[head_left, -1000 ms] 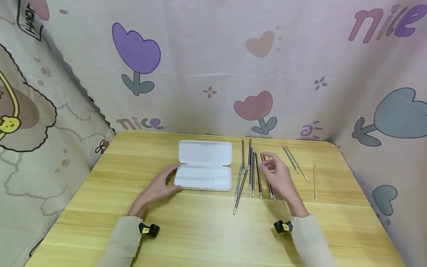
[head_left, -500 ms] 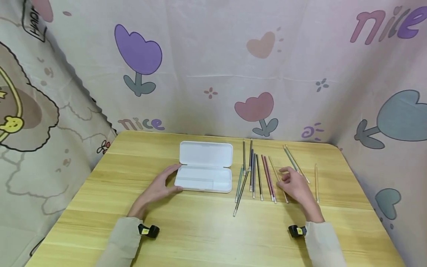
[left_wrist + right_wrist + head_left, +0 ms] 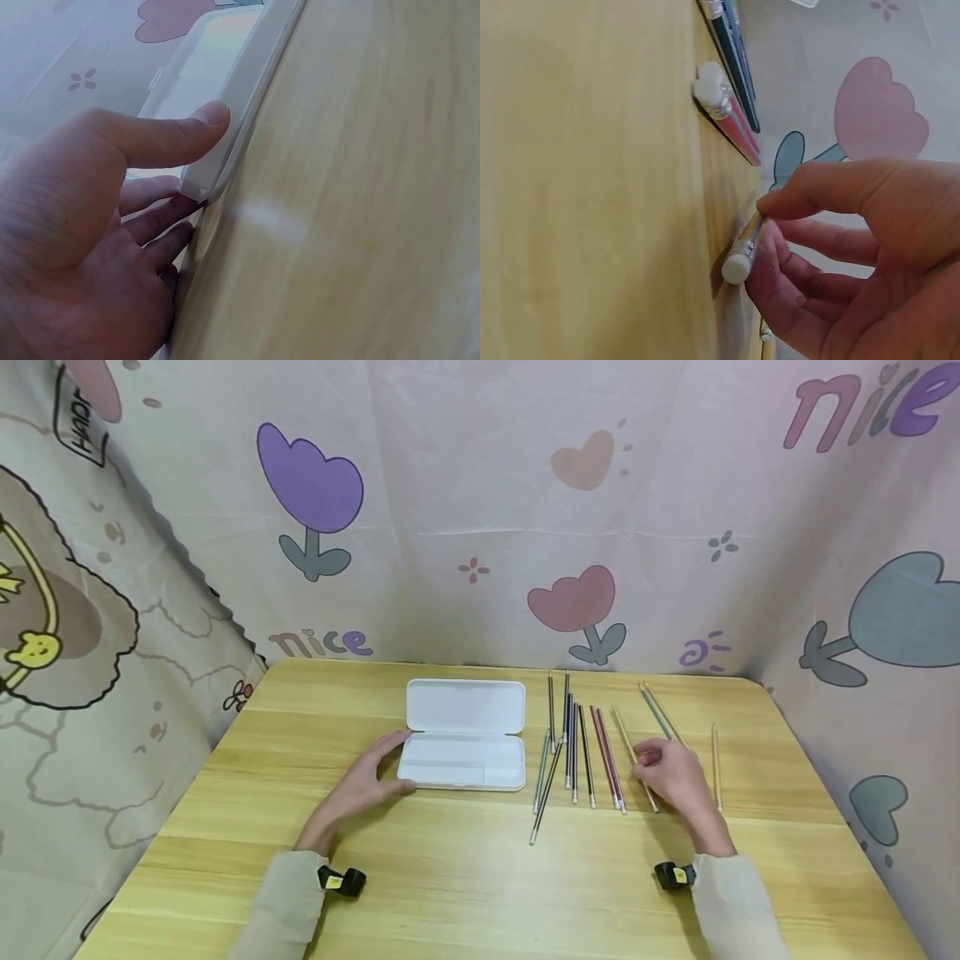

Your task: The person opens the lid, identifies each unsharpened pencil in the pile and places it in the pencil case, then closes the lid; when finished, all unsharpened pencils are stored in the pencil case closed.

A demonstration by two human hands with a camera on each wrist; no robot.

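My left hand (image 3: 365, 782) holds the left end of an open white pencil case (image 3: 461, 777). In the left wrist view the thumb lies along the case's front wall and the other fingers are at its end. My right hand (image 3: 678, 774) pinches a yellow pencil (image 3: 625, 735) between thumb and fingers. The right wrist view shows that pencil's white eraser (image 3: 736, 268) sticking out below the fingertips, close above or on the table; I cannot tell which. Just left of this hand lie the red pencils (image 3: 606, 756).
Several dark pencils (image 3: 584, 760) lie between the case and the red ones, with a teal pencil (image 3: 542, 772) nearest the case. Right of the hand lie another yellow pencil (image 3: 716, 760) and a grey-green one (image 3: 655, 708). A patterned cloth (image 3: 420, 502) hangs behind the table (image 3: 480, 885).
My right hand has moved right from above the red pencils, then come in on the yellow pencil and pinched it. That pencil has shifted slightly right. The left hand stays at the case.
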